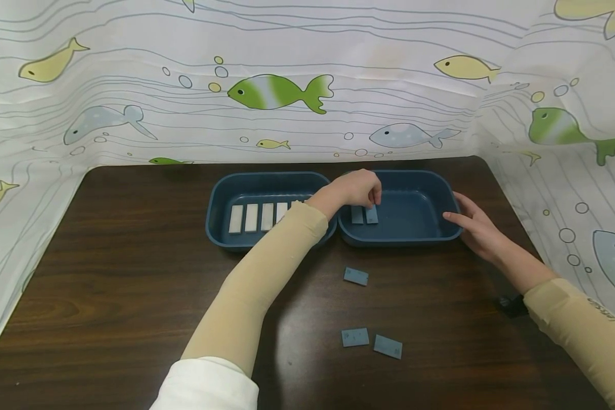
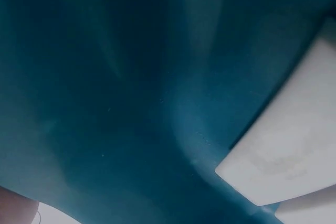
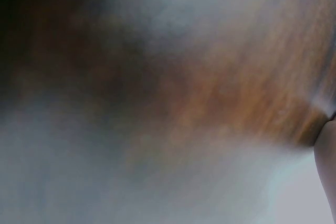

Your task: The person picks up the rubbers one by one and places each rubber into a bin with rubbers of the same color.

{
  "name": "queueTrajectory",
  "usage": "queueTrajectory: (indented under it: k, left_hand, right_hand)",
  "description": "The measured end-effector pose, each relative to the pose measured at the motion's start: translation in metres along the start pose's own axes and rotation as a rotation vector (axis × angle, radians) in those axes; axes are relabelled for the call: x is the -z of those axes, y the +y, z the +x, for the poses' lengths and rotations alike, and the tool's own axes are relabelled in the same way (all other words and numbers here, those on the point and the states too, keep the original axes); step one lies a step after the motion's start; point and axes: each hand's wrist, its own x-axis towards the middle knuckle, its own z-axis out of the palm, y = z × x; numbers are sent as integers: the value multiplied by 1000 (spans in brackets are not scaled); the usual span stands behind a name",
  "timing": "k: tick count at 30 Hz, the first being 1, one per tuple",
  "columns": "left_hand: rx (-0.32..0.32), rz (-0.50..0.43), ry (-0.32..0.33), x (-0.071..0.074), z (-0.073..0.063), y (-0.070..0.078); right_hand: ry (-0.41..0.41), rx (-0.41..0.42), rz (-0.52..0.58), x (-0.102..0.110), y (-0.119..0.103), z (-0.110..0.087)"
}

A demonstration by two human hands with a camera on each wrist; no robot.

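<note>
My left hand [image 1: 359, 188] reaches over the right blue bin [image 1: 410, 241], fingers bent downward. Its fingertips pinch the upper end of a small blue-grey rectangular tile [image 1: 372, 215] on the bin floor. Beside that one, to its left, lies a similar tile [image 1: 357, 215]. At the bin's right end my right hand [image 1: 475, 225] grips the wall, thumb over the rim and fingers outside. The left wrist view shows blue plastic and a white tile [image 2: 289, 140], not the fingertips. The right wrist view is mostly blurred.
The left blue bin [image 1: 216, 235] holds a row of white tiles [image 1: 251, 218], partly hidden by my left arm. Blue-grey tiles [image 1: 356, 277] [image 1: 355, 337] [image 1: 388, 346] lie on the dark wooden table [image 1: 107, 285]. A fish-patterned curtain [image 1: 184, 114] borders the table.
</note>
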Motion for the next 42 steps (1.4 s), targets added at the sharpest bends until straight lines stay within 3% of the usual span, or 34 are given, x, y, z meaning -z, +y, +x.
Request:
queueTrajectory:
  k: [18,25,29,42]
  left_hand:
    - [-23,-35,31,0,-1,-1]
    - [-36,-9,46,11,-5,4]
    - [-40,-2,48,20,-11,9]
    - [-160,20,51,38,-42,27]
  right_hand:
    - [14,-4,-27,-1,2,0]
    - [9,0,-15,0,1,0]
    - [5,-1,-27,0,1,0]
    - [-6,19,16,-1,0,-1]
